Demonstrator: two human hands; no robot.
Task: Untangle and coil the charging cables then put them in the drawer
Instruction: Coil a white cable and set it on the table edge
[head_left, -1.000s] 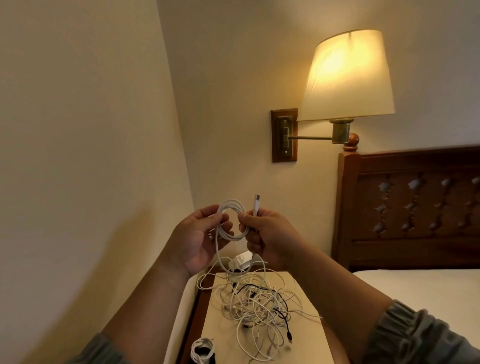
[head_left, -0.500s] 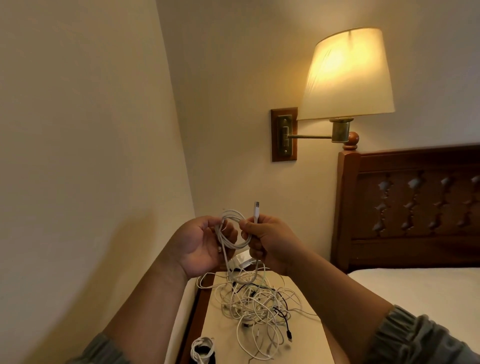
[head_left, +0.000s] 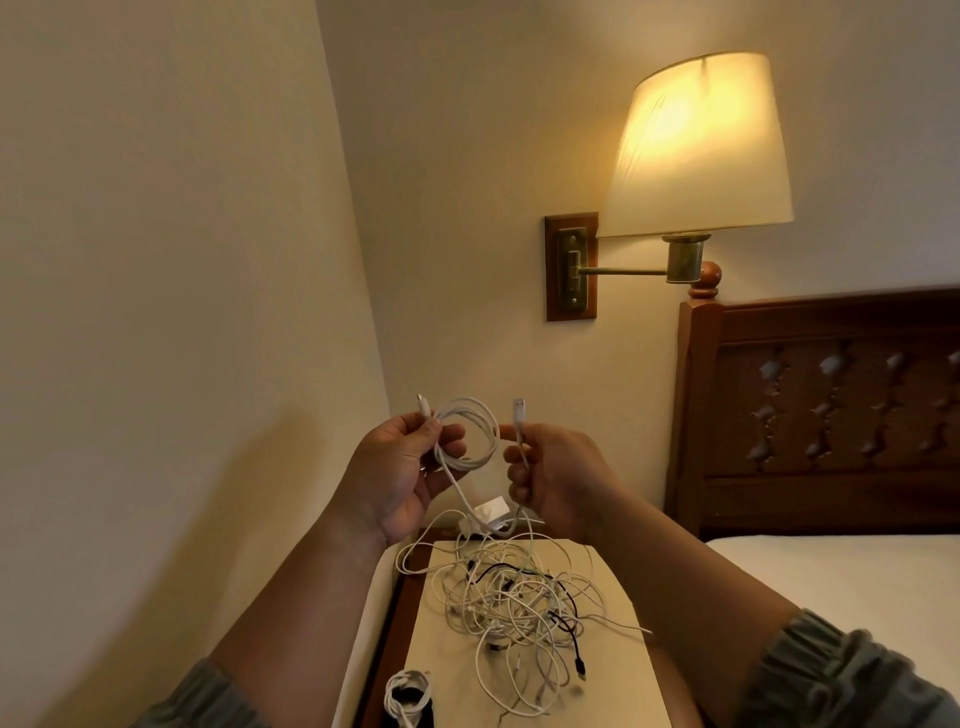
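My left hand (head_left: 402, 470) pinches a small coil of white charging cable (head_left: 470, 434), with one plug end sticking up above the fingers. My right hand (head_left: 550, 475) grips the same cable's other end, its USB plug (head_left: 519, 410) pointing upward. Slack from the cable drops between my hands toward a white charger block (head_left: 491, 512). Below lies a tangled heap of white and black cables (head_left: 519, 608) on the cream top of the nightstand (head_left: 452, 654). A coiled white cable (head_left: 408, 699) sits lower left, in what looks like the open drawer.
A lit wall lamp (head_left: 696, 150) on a brass arm hangs above right. The dark wooden headboard (head_left: 831, 410) and the white mattress (head_left: 857, 577) lie to the right. A cream wall (head_left: 156, 312) stands close on the left.
My hands have drawn slightly apart. The coil sits wider in my left hand, and a plug end now sticks up above its fingers.
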